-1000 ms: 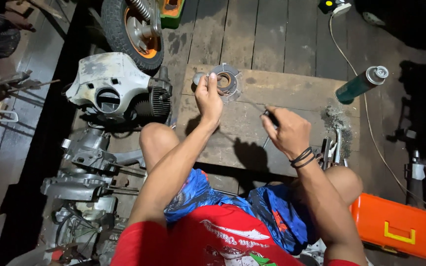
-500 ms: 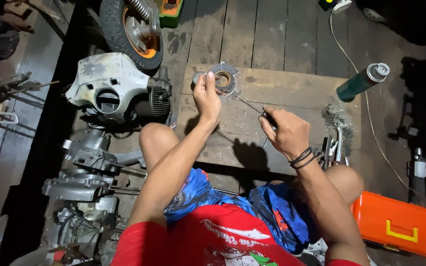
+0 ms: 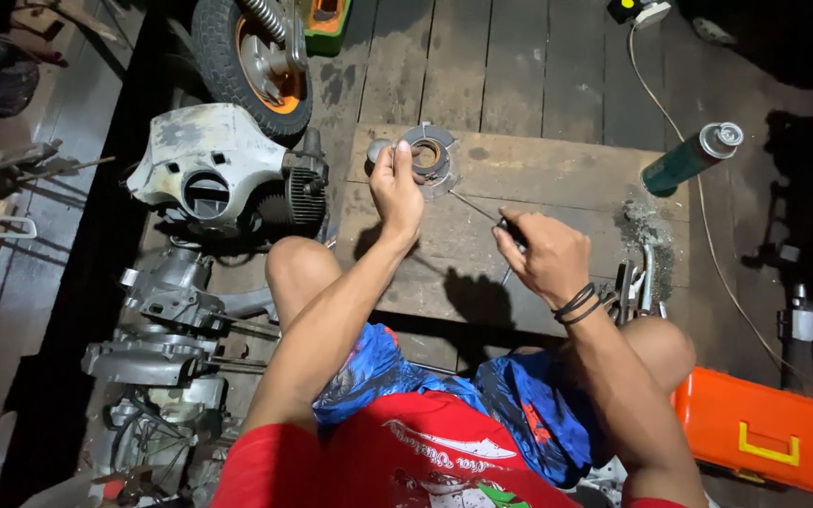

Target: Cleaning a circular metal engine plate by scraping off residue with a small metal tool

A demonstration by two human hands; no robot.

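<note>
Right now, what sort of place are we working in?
Probably a small home or backyard scooter repair spot, worked on the floor. A dismantled engine with its fan cover lies on dark floor planks, a scooter wheel beside it, and an orange toolbox nearby.

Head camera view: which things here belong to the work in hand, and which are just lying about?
In use:
- left hand steadying the round metal part
- right hand holding a thin screwdriver, tip toward that part
- wooden board under them

Lying about:
- green spray can
- orange toolbox
- engine housing
- wheel
</note>
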